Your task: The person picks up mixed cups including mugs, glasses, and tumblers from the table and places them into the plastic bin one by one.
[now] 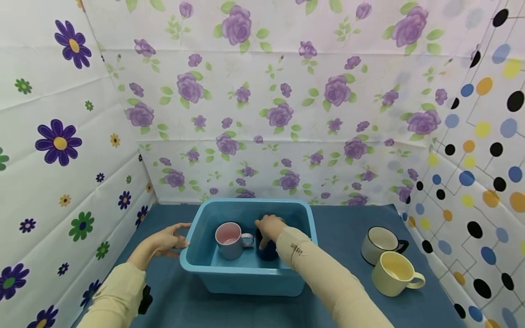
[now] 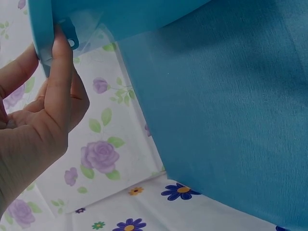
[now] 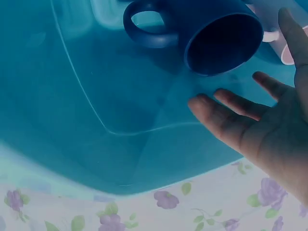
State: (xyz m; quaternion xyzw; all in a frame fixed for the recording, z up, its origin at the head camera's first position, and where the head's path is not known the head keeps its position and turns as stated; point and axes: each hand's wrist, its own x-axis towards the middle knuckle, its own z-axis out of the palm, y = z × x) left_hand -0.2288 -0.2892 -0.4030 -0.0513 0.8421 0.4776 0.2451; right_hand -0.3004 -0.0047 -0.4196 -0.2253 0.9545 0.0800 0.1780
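Note:
A light-blue plastic tub (image 1: 254, 270) stands on the table. Its left rim (image 2: 41, 29) is pinched between the thumb and fingers of my left hand (image 1: 166, 240). Inside the tub, a navy mug (image 3: 175, 21) stands at the right, its handle showing in the right wrist view. Just beside that mug, my right hand (image 3: 274, 120) has its fingers spread, with a gap between them and the mug. The head view shows this hand (image 1: 270, 226) partly covering the mug. To its left, also in the tub, stands a pink mug (image 1: 230, 248) with its handle pointing right.
Right of the tub, a white mug (image 1: 371, 250) with a black handle stands behind a yellow mug (image 1: 387, 280). Dark blue cloth (image 1: 340, 228) covers the table. Patterned sheets (image 1: 262, 150) enclose the back and both sides.

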